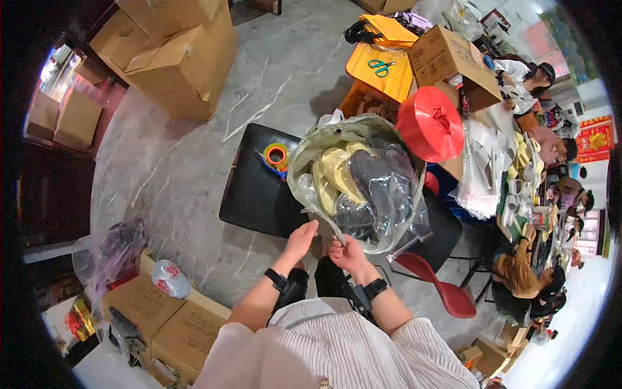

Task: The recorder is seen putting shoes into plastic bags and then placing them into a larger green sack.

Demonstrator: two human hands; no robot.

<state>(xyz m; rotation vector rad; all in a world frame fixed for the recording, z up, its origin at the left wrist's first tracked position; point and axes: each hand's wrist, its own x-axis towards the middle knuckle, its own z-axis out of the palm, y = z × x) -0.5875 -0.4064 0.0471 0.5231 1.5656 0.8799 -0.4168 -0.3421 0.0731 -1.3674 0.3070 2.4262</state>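
A large pale, translucent sack (300, 175) stands upright with its mouth wide. Inside it are yellow slippers (337, 165) and dark footwear (383, 185) in clear plastic bags. My right hand (350, 255) is closed on the near rim of the sack, pinching a fold. Just left of it, my left hand (300, 242) is near the rim with its fingers stretched out and holds nothing visible. Beyond the left hand, a tape dispenser (276, 156) with an orange core lies on a black tabletop (253, 188) beside the sack.
A red twine roll (427, 123) adjoins the sack's right rim. Green-handled scissors (381, 67) lie on an orange stool (363, 59). Cardboard boxes stand far left (184, 68) and near left (139, 305). A dark red curved piece (440, 285) is at right. Several people sit along a cluttered table.
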